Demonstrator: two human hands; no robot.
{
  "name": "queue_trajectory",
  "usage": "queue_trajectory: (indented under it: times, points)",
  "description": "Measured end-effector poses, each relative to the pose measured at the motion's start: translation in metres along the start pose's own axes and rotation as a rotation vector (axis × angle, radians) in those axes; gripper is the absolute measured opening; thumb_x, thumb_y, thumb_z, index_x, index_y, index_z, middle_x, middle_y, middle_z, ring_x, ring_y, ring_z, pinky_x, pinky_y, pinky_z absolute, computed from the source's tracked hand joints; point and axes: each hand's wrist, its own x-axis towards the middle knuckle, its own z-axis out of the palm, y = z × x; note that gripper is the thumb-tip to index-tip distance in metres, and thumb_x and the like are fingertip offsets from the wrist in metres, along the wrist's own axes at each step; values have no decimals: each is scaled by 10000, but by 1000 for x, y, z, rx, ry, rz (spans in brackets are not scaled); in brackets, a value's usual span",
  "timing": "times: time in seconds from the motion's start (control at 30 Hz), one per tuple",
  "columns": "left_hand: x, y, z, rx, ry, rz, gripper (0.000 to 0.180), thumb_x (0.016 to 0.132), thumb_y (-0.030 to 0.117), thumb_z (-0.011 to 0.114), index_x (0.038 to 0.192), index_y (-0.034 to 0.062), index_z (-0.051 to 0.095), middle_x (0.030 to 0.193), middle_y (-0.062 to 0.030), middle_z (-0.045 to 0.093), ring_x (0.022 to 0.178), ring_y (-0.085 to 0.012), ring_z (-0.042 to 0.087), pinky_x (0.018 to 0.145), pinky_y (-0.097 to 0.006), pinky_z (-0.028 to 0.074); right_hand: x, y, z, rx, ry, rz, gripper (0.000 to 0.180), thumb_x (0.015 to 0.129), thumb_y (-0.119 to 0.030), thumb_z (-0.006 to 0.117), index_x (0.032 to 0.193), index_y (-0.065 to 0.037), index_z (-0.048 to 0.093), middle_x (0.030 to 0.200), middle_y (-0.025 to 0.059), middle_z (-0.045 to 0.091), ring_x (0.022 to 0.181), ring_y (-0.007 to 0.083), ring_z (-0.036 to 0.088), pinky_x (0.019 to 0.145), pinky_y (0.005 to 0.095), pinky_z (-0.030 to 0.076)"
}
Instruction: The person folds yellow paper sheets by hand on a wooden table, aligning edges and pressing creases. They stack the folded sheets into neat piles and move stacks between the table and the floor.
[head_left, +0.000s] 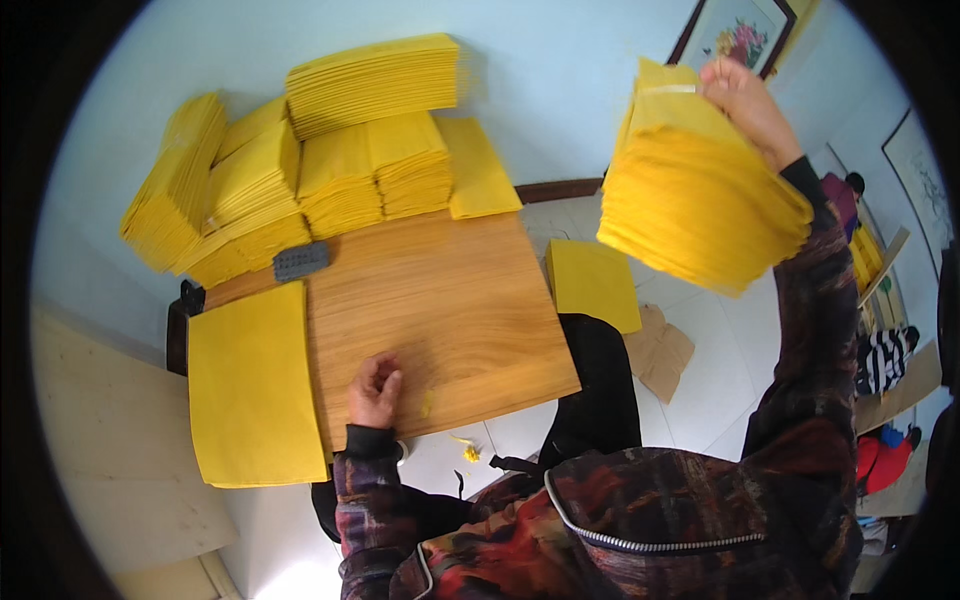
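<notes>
High at the right, my right hand [742,100] is closed on the top edge of a thick bundle of yellow envelopes [700,205]. The bundle hangs in the air, its lower ends fanned out, with a pale strip near the top. My left hand [374,392] rests at the near edge of the wooden table [440,300], fingers loosely curled and apart from the thumb, with nothing visible in it. Just left of that hand lies a flat pile of yellow envelopes [255,390], overhanging the table's near edge.
Stacks of yellow envelopes [375,85] line the table's back and left, against the wall. A dark grey textured block [301,262] lies before them. Right of the table is another yellow pile [592,285], with brown cardboard [660,352] on the floor. Yellow scraps [470,453] lie below.
</notes>
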Motion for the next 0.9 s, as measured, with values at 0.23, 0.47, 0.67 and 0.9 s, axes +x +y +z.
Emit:
queue_trajectory:
  times: [0.23, 0.47, 0.67, 0.9]
  points:
    - [10, 15, 9, 140, 5, -110, 232, 825, 9, 585, 1056, 22, 587, 889, -37, 604, 749, -114, 550, 693, -241, 459, -79, 221, -8, -34, 173, 339, 63, 748, -34, 574, 800, -39, 538, 711, 12, 549, 656, 105, 527, 591, 260, 431]
    - [43, 60, 71, 517, -44, -100, 183, 766, 2, 611, 947, 25, 619, 787, -93, 592, 679, -181, 584, 603, -283, 474, -108, 367, 68, -19, 185, 453, 71, 732, -1, 582, 789, -10, 541, 707, 44, 571, 651, 128, 546, 598, 279, 449]
    - [74, 92, 150, 648, -362, 270, 219, 709, -11, 637, 924, 25, 617, 874, -121, 608, 817, -288, 591, 725, -351, 480, -122, 416, 114, 124, 292, 556, 89, 729, -32, 617, 796, -2, 565, 706, 63, 580, 644, 142, 550, 607, 282, 456]
    - [127, 99, 217, 689, -609, 427, 348, 665, 92, 709, 1002, 59, 629, 1103, -151, 567, 1077, -368, 506, 906, -446, 400, -191, 445, 105, 53, 377, 726, 115, 725, -83, 628, 785, 3, 580, 695, 81, 598, 649, 164, 573, 602, 292, 464]
